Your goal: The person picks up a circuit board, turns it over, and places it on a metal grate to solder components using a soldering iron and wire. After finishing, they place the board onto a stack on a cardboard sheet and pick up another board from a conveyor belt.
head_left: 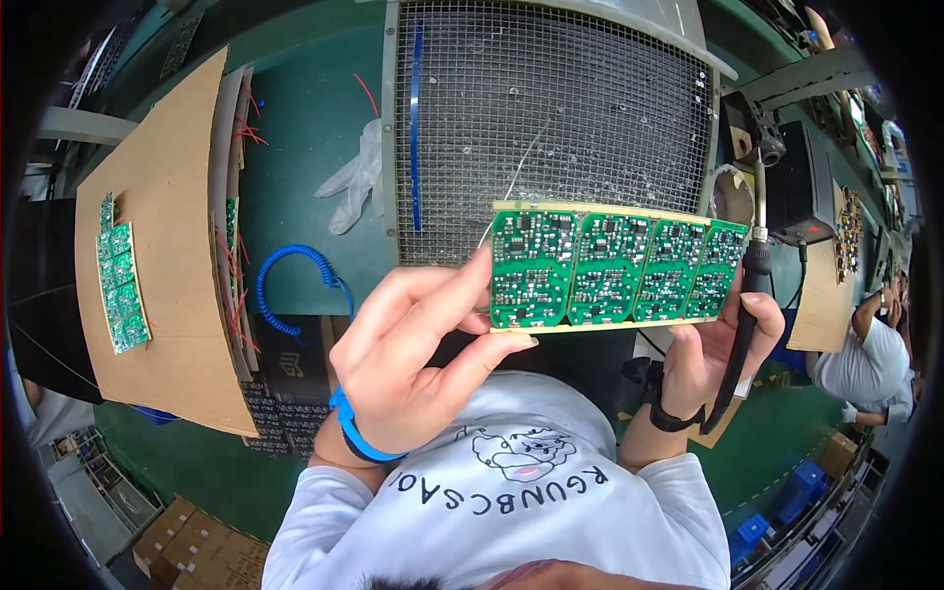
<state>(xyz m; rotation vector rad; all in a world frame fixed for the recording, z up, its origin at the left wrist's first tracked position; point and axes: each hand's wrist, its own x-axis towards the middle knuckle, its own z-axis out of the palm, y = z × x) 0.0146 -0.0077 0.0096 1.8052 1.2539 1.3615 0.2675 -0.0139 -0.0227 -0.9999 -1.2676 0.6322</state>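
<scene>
Four green circuit boards joined in one panel point(615, 267), held up flat toward the camera, above the person's chest and in front of a wire-mesh fume hood point(551, 108). Left hand point(413, 349) clamped on the panel's left end: thumb under the lower edge, fingertips behind the upper left corner. A blue wrist strap point(356, 433) circles that wrist. Right hand point(713, 349) supports the panel's lower right corner and at the same time grips a black-handled soldering iron point(749, 295), which stands nearly upright just beside the panel's right edge, tip upward. Black watch band point(669, 418) on the right wrist.

On the green tabletop point(305, 128): a blue coiled cord point(290, 285) left of the left hand, a pale crumpled glove point(359, 177) near the hood's left side. Farther left, a stack of cardboard sheets point(162, 246), red wires sticking out between the layers, with another strip of green boards point(120, 275) lying on top. A dark soldering station point(801, 187) sits at right. Another person point(865, 359) in a white shirt is at the far right edge, well apart.
</scene>
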